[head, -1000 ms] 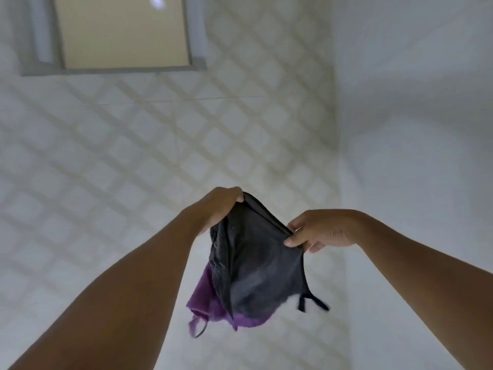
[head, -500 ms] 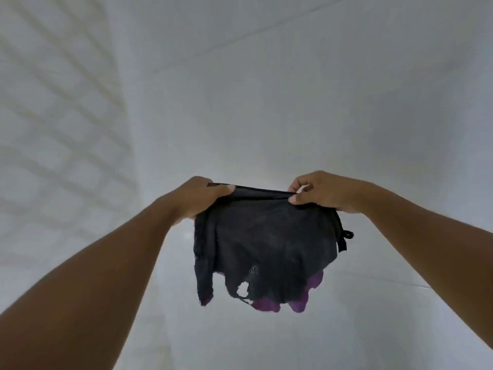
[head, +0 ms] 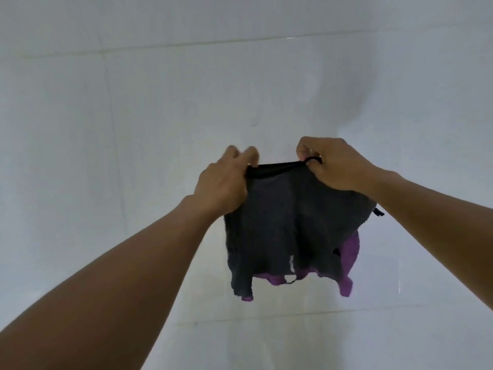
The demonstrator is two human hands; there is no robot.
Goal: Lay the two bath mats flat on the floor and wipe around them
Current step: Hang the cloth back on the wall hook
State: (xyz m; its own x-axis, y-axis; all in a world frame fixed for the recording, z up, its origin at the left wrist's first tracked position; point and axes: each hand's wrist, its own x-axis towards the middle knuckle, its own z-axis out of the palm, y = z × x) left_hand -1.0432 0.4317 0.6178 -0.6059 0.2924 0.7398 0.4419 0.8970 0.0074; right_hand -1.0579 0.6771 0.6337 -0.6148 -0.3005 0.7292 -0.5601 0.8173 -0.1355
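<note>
A ragged dark grey cloth (head: 288, 231) hangs in the air by its top edge. The left hand (head: 224, 182) has its grip closed on the left corner, and the right hand (head: 336, 166) has its grip curled round the right corner. A purple cloth (head: 349, 249) hangs behind it, showing past the bottom and right edges, against a pale tiled surface (head: 133, 129).

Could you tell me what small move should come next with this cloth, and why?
Probably lower it and spread it flat: the left hand and right hand grip the dark cloth by its top edge, so it hangs rumpled in the air.
</note>
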